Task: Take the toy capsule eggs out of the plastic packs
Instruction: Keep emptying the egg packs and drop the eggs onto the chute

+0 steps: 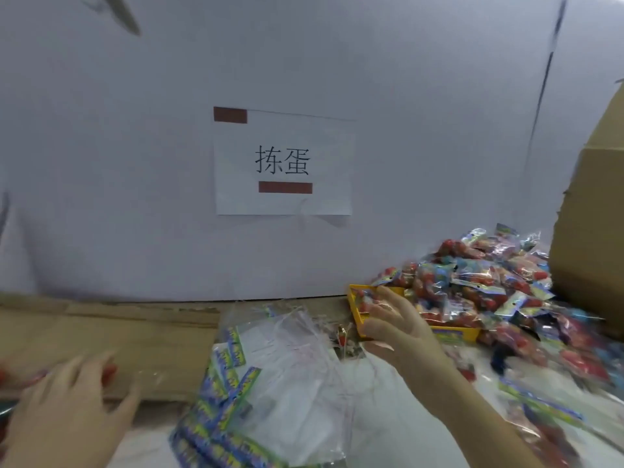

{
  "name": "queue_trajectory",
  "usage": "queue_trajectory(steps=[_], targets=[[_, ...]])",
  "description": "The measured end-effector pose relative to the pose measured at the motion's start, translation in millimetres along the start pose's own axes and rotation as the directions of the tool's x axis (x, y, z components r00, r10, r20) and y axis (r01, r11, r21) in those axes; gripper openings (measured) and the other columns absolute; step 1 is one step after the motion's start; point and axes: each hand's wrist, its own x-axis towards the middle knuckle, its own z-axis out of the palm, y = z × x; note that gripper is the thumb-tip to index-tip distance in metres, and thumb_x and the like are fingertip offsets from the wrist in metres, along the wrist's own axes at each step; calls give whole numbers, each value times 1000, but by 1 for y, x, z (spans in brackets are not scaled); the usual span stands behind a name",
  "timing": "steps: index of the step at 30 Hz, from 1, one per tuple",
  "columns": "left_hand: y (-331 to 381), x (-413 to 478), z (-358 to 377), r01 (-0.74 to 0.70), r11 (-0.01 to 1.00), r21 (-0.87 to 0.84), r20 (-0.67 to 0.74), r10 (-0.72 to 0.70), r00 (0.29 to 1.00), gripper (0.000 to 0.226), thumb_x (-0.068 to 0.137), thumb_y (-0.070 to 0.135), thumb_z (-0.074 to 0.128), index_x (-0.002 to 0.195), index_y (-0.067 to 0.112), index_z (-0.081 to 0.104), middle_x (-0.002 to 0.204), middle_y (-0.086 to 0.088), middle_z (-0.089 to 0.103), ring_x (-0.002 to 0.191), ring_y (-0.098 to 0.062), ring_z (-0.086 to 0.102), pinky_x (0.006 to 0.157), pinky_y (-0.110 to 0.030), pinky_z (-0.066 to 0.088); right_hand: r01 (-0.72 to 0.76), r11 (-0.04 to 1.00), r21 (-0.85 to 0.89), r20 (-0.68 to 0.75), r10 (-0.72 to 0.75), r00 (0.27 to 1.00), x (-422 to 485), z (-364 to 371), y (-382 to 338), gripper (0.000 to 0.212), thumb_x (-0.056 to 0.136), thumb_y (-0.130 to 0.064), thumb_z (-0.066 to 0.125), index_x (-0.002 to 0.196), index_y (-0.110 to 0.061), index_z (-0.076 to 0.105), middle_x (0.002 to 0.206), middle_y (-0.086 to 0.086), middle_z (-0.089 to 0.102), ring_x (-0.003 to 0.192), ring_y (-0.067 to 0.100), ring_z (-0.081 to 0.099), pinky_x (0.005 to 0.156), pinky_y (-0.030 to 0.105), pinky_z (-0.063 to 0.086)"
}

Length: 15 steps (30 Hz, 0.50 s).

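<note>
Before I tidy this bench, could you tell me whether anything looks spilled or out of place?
Yes. The filled packs overflow the yellow tray and sprawl loose to its right, up to the cardboard box. The paper sign on the wall is creased at its lower edge.

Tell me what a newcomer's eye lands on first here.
The white paper sign with large black characters, taped mid-wall, strikes first. Then the bright heap of filled packs at right, spilling over a yellow tray where the right hand reaches. Emptied packs pile at bottom centre.
</note>
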Motion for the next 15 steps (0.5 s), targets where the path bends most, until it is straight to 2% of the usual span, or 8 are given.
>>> queue_trajectory(steps=[2, 4, 6, 9, 11, 12, 14, 15], targets=[[-1, -3, -15, 144, 985, 91, -12, -143, 990, 61, 54, 24, 92, 104, 1, 67, 108, -29, 64, 100, -51, 59, 89, -65, 44, 9, 993, -120, 94, 2, 996, -13, 23, 19, 47, 82, -13, 71, 118, -39, 56, 117, -4, 63, 100, 16, 68, 78, 30, 56], [-6, -3, -32, 159, 985, 71, -133, -149, 980, 45, 64, 12, 88, 104, 4, 69, 112, -24, 66, 104, -46, 58, 93, -60, 43, 37, 990, -137, 198, -9, 980, -22, 50, 37, 42, 83, -9, 70, 114, -36, 61, 112, -5, 68, 93, 16, 70, 79, 33, 56], [-8, -3, -43, 189, 981, 34, -192, -179, 965, 37, 74, 13, 81, 108, 8, 69, 119, -19, 65, 111, -42, 54, 101, -56, 39, 89, 983, -159, 233, -50, 971, -31, 67, 48, 38, 83, -6, 69, 109, -35, 65, 108, -5, 70, 90, 15, 70, 77, 32, 55], [-16, -3, -44, 251, 963, 101, -68, -245, 967, 36, 80, 26, 74, 114, 20, 67, 129, -8, 60, 123, -32, 48, 110, -49, 29, 272, 915, -296, 305, -179, 935, -41, 75, 63, 37, 84, -14, 69, 103, -45, 66, 110, -17, 67, 97, 5, 64, 80, 19, 51], [-13, -6, -41, 262, 955, 138, 10, -266, 964, 30, 83, 33, 67, 112, 27, 67, 130, 1, 59, 125, -24, 46, 114, -50, 22, 400, 710, -580, 430, -151, 890, -44, 73, 72, 33, 81, -40, 68, 108, -55, 58, 119, -34, 54, 112, -4, 50, 91, 14, 40], [-12, -8, -37, 265, 954, 144, 16, -270, 963, 27, 84, 33, 65, 110, 28, 67, 131, 3, 57, 128, -22, 44, 117, -51, 16, 447, 534, -718, 484, -79, 871, -42, 70, 78, 35, 80, -52, 64, 113, -57, 53, 123, -38, 44, 117, -5, 44, 97, 17, 36], [-10, -11, -31, 267, 957, 113, -1, -269, 963, 24, 85, 30, 65, 109, 26, 68, 134, 3, 55, 133, -22, 39, 120, -52, 6, 502, 190, -844, 519, 53, 853, -41, 71, 85, 35, 84, -65, 52, 118, -59, 48, 125, -36, 34, 122, 0, 39, 100, 22, 32], [-9, -12, -30, 258, 962, 84, -23, -257, 966, 25, 85, 28, 66, 110, 25, 68, 137, 1, 54, 135, -22, 38, 120, -52, 5, 497, 118, -860, 507, 83, 858, -40, 72, 86, 31, 87, -66, 47, 118, -59, 49, 125, -35, 37, 121, 0, 39, 98, 23, 31]])
